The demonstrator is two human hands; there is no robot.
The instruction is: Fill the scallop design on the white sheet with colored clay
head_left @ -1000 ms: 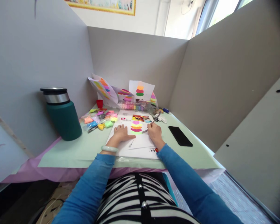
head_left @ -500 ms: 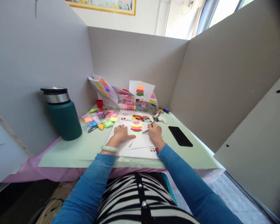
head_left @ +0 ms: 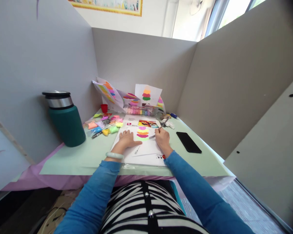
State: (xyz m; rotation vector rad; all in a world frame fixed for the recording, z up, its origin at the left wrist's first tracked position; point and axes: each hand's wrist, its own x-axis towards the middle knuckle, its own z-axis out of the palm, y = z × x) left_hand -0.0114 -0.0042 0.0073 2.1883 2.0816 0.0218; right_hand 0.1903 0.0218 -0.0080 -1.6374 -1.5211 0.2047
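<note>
Left hand [head_left: 127, 139]: laid flat, fingers spread, thumb pointing inward; grip apart, with no object visible in it. Rests on a white sheet [head_left: 148, 149], left of the painted-looking colour bands. Pale bracelet [head_left: 114, 155] at the wrist.

Right hand [head_left: 162, 138]: grip closed around a fork [head_left: 164, 122], handle end up and away, tines down at the right edge of the bands.

Colour bands [head_left: 142, 133]: stacked on the white sheet, between the two hands; pink-violet, yellow, orange, magenta, with pale green at the base. Whether the tines touch them cannot be told.

Step in hand, as judged: fork work at the lower right of the bands, the left hand apparently steadying the paper. Next move, as judged: calls for light, controlled tine pressure and a sheet kept from slipping.

Surroundings on the tabletop [head_left: 205, 165]: printed pad [head_left: 132, 121] beneath the sheet; small coloured packets [head_left: 113, 129] and a pen [head_left: 96, 134] to the left; red cup [head_left: 104, 108] behind them; teal bottle [head_left: 67, 125] far left; black phone [head_left: 188, 142] to the right; coloured papers [head_left: 148, 94] standing at the back.
</note>
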